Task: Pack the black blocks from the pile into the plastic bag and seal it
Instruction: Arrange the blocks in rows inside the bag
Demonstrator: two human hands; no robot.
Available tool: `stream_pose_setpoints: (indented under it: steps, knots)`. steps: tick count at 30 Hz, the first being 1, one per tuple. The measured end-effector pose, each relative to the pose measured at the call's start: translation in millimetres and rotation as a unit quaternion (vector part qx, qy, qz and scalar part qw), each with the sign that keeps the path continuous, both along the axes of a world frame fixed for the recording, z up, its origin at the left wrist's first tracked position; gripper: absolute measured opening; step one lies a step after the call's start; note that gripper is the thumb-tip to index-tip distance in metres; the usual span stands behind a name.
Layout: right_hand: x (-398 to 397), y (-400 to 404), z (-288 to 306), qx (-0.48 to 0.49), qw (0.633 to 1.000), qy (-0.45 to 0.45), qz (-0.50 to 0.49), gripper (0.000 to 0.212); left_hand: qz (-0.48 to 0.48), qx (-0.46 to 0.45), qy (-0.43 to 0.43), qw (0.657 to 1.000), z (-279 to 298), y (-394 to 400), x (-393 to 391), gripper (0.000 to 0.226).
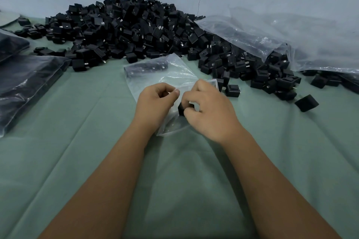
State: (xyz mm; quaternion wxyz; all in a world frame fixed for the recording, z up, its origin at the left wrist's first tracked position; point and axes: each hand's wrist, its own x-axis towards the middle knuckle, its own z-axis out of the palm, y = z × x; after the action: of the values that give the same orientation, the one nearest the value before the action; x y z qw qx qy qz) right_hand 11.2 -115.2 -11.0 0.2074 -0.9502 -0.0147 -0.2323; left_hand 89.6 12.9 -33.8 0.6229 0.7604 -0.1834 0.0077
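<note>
A big pile of black blocks with metal prongs lies on the green cloth against the wall. In front of it lies a small clear plastic bag with a row of black blocks in its far end. My left hand pinches the near edge of the bag's mouth between thumb and fingers. My right hand grips a black block at the bag's opening, fingers curled around it.
Filled dark bags lie stacked at the left. A large clear sack with blocks spilling from it lies at the right. Loose blocks are scattered right of my hands. The green cloth covers the table.
</note>
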Motion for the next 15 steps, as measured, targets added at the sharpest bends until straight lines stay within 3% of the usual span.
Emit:
stream_pose_setpoints:
  steps: [6, 10, 15]
  knots:
    - [7.7, -1.9, -5.5, -0.027, 0.999, 0.018, -0.030, 0.015, 0.005, -0.014, -0.023, 1.000, 1.3, 0.2, -2.5, 0.014]
    - [9.9, -4.9, -8.5, 0.054, 0.997, 0.027, -0.055, 0.011, -0.039, 0.022, -0.036, 0.998, 0.4, -0.5, -4.8, 0.007]
    - [7.8, -3.4, -6.7, -0.024, 0.996, -0.007, -0.091, 0.023, -0.006, 0.056, -0.046, 0.997, -0.6, -1.3, -4.6, 0.011]
